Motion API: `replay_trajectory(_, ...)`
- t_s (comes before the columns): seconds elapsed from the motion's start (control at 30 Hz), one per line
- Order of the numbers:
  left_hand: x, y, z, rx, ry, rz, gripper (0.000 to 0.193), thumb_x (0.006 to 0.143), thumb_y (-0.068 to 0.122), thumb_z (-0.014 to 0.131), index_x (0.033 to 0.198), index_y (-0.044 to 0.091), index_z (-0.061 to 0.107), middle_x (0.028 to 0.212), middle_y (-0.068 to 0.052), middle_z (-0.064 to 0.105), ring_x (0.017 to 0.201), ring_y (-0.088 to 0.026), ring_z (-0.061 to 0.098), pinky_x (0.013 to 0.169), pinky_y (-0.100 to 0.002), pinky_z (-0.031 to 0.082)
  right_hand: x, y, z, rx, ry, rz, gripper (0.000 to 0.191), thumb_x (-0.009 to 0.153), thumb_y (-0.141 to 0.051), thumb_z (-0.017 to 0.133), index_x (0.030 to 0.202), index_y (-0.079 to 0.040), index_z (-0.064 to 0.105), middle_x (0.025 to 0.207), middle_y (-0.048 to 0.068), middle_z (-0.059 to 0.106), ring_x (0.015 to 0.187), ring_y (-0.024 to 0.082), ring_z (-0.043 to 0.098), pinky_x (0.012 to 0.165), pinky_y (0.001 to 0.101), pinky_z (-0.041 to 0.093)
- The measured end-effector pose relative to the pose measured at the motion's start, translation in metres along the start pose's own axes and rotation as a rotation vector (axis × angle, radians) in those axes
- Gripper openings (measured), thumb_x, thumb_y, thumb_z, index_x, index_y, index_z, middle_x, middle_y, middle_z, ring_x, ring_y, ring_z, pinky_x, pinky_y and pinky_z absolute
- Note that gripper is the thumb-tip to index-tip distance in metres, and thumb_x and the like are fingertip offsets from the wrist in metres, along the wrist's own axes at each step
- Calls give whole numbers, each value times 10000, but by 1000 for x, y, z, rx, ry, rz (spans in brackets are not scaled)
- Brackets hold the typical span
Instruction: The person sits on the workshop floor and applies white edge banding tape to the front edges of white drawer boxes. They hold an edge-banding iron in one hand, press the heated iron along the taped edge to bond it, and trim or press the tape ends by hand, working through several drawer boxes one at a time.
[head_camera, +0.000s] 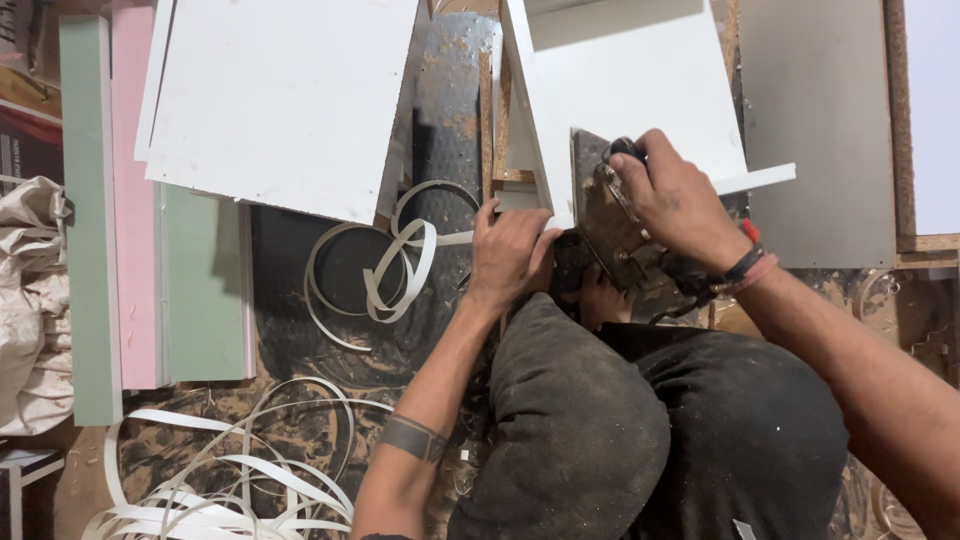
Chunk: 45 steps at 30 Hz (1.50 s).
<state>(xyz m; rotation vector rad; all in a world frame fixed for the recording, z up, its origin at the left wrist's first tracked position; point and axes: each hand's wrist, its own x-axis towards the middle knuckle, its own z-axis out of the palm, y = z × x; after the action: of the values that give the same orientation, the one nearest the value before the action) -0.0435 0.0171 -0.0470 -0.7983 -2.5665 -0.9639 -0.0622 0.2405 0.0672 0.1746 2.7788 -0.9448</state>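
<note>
The white board stands on edge at centre far, braced just beyond the person's knees so its narrow edge faces up. The right hand presses a worn flat iron against that edge, fingers clamped on its handle. The left hand, fingers curled together, steadies the board's lower edge. Loose white edge-band strips coil on the floor to the left.

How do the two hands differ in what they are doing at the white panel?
The right hand is closed around the top of a worn metal tool; the left hand holds no tool and presses on the white panel at its edge. The right wrist carries bands; the left forearm has a dark band. Both work at the same panel edge.
</note>
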Motion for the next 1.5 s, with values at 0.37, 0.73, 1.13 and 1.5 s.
replay_trajectory(0.37, -3, -6, -3, -263, -65, -231, 275, 946, 336, 721, 1076, 94, 736, 991, -65, 753, 974, -259, 695, 1099, -503, 382, 0, -18, 14, -90, 3, -114, 420, 1088, -385, 499, 1153, 30, 491, 744, 266, 657, 710, 490, 647, 643, 560, 480)
replay_trajectory(0.73, -6, -27, 13, -588, -165, -539, 278, 902, 386, 709, 983, 127, 771, 917, -59, 774, 912, -223, 747, 896, -333, 527, -4, -22, 23, -130, 36, -161, 383, 1099, -351, 516, 1081, 28, 468, 698, 265, 634, 671, 499, 632, 590, 565, 469)
replay_trajectory(1.13, -13, -10, 11, -491, -39, -497, 259, 950, 360, 667, 957, 121, 767, 921, -60, 784, 950, -244, 735, 1121, -463, 333, -7, -28, 25, -151, 21, -139, 380, 1106, -350, 496, 1082, 29, 473, 644, 228, 623, 583, 442, 639, 536, 527, 479)
replay_trajectory(1.5, 13, 6, -13, -342, -173, -517, 244, 937, 322, 679, 960, 102, 782, 912, -126, 767, 915, -317, 725, 917, -413, 513, -4, -26, 26, -171, 80, -196, 363, 1108, -327, 525, 1079, 31, 478, 663, 246, 627, 620, 472, 634, 552, 547, 475)
